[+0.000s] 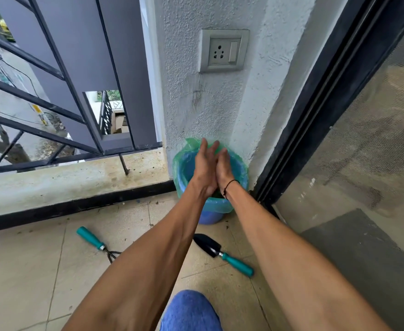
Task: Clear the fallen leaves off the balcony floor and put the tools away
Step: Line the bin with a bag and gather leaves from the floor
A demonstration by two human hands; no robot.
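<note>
A blue bin (210, 217) lined with a green plastic bag (220, 204) stands in the corner against the wall. Both my hands are held over its mouth, palms pressed together with the fingers straight. My left hand (204, 167) lies against my right hand (225, 168), which has a black thread round its wrist. A bit of green shows in the bin under my wrists. On the tiled floor lie a hand rake with a teal handle (91, 238), left of my left forearm, and a black trowel with a teal handle (222, 253), between my forearms.
A raised concrete ledge (72, 180) with a black metal railing (60, 68) bounds the balcony on the left. A socket plate (223, 50) sits on the textured wall above the bin. A black-framed sliding mesh door (373, 139) runs along the right. My blue-clad knee (190, 311) is at the bottom.
</note>
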